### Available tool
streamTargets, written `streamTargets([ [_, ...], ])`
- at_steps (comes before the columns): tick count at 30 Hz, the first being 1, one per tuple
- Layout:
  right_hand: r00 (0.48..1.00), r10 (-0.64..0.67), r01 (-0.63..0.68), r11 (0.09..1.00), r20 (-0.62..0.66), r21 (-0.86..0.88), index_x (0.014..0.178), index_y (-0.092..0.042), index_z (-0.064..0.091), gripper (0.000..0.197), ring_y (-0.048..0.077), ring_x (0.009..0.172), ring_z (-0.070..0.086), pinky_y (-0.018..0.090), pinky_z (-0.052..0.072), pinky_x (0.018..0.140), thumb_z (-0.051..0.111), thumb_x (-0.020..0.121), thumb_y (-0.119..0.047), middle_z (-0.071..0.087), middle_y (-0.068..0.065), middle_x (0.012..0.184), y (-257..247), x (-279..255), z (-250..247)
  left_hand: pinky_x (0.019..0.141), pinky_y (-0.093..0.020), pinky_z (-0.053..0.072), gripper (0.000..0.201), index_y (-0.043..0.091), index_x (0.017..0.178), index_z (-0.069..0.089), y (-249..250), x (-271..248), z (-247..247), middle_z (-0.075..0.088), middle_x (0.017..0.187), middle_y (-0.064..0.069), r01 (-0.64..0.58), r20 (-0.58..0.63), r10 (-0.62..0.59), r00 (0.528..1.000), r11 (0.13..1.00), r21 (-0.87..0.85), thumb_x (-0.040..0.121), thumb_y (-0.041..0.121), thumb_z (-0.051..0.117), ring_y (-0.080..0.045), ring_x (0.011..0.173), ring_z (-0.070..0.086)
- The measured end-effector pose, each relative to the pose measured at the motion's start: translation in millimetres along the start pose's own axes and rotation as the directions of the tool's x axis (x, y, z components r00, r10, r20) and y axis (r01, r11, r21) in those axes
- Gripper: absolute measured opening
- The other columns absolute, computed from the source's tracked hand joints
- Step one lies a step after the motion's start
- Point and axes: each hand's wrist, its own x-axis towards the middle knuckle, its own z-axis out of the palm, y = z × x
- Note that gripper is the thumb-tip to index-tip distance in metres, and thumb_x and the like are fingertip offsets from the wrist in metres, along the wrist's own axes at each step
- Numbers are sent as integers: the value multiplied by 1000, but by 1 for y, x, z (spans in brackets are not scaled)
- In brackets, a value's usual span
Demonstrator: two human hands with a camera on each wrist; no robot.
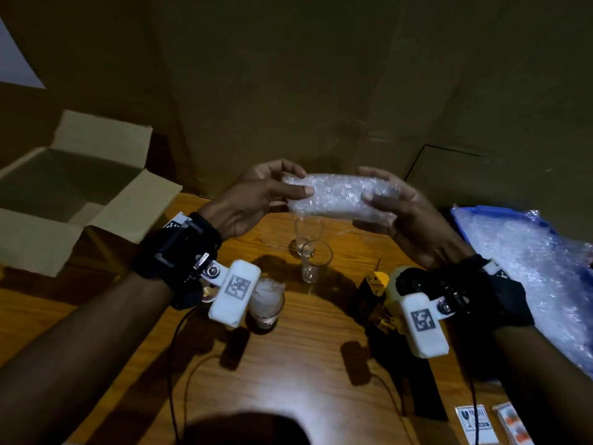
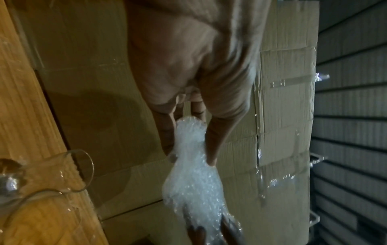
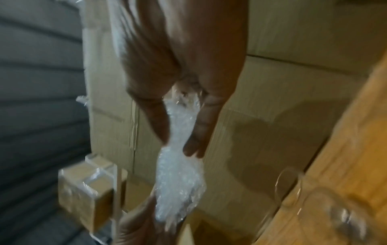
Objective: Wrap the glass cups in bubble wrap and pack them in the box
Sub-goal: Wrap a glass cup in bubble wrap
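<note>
Glossy bubble wrap (image 1: 340, 195), wooden table (image 1: 321, 348)

The light is dim and warm, with a brighter pool falling on the wooden table (image 1: 324, 316), whose orange-brown grain runs across the lower middle of the head view. Behind it, from 10 o'clock round to 2 o'clock, stands a wall of large cardboard cartons (image 1: 305, 91) (their seams taped with clear tape, as the left wrist view shows). A pale patch (image 1: 16, 59) shows at 9 o'clock, too cropped to tell what it is. In the wrist views a grey ribbed surface (image 2: 351, 132) of horizontal slats rises beyond the cartons.
</note>
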Motion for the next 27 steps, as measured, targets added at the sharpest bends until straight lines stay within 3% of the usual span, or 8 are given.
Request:
streamTargets([
  [2,997,-10,2,995,-75,-102,120,-20,68,48,25,103,69,34,60,78,73,76,-1,62,10,129,2,1,-5,66,-24,58,43,14,112,60,-7,2,0,63,104,0,27,31,-31,999,993,113,76,0,79,-9,84,69],
  [4,994,-30,2,968,-109,-250,118,-16,69,47,23,97,72,35,61,78,73,77,6,67,7,118,4,1,-11,72,-27,60,55,16,125,56,-12,5,-3,61,116,0,48,86,-90,992,915,400,77,10,83,-8,93,67],
  [7,991,-81,24,888,-103,-460,112,-18,72,43,24,88,73,37,62,78,77,77,6,70,1,116,12,4,-19,87,-37,58,59,21,126,58,-17,14,-11,62,121,2,-1,151,-201,968,600,800,75,27,86,-9,98,63],
  [10,996,-79,31,783,-50,-621,111,-22,73,40,18,93,72,28,61,75,78,79,2,66,-5,127,18,7,-20,76,-33,56,58,21,127,58,-20,26,-12,61,118,4,-13,143,-297,944,397,918,77,32,85,-8,89,61],
  [15,998,-60,48,580,16,-813,114,-34,69,43,11,98,67,40,61,80,77,82,-6,61,-12,134,24,18,-14,68,-26,46,62,20,135,52,-35,45,-3,62,113,3,-32,119,-434,893,203,979,82,37,80,-17,98,62],
  [21,990,-27,132,486,136,-864,115,-31,69,43,10,106,65,37,58,89,76,81,-6,66,-7,127,22,30,-5,77,-30,40,68,23,146,42,-53,59,6,59,113,4,-96,133,-484,865,101,990,89,49,69,-16,99,52],
  [24,989,-29,144,459,148,-876,116,-28,69,42,11,106,64,37,57,89,75,81,-6,66,-6,124,24,36,-3,81,-31,42,70,26,150,38,-60,62,7,60,132,-2,-130,173,-480,860,121,984,91,49,67,-17,101,53],
  [27,992,7,112,451,129,-886,122,-27,64,44,10,105,64,37,58,89,77,82,-14,64,-5,127,27,41,-4,90,-36,49,68,28,151,37,-64,62,10,63,126,-1,-147,193,-481,855,133,980,93,49,64,-20,106,60],
])
